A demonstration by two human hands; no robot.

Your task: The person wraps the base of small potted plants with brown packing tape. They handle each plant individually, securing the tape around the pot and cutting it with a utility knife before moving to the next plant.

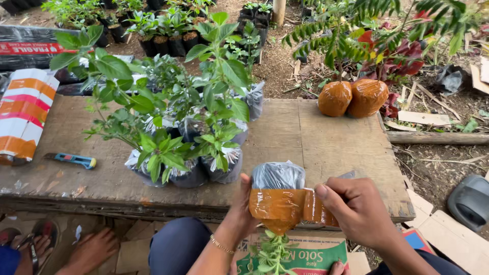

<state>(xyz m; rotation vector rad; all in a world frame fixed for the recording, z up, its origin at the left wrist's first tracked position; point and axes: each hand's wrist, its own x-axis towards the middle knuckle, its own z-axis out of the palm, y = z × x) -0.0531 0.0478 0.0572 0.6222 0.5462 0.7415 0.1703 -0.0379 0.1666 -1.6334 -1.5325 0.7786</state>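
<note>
Left hand (239, 216) grips the bagged seedling (277, 196) leaves-down, steadying it; right hand (356, 209) pinches brown tape (313, 206) at 3 o'clock, wrapping.

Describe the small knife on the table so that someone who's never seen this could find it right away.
Start at the wooden table and go to its left end, beside the striped orange, white and red roll. The utility knife lies flat just right of that roll, the only blue-handled tool there, with a yellow tip.

An outdoor plant nursery: bagged seedlings (193, 137) on a wooden bench (326, 137).
</note>
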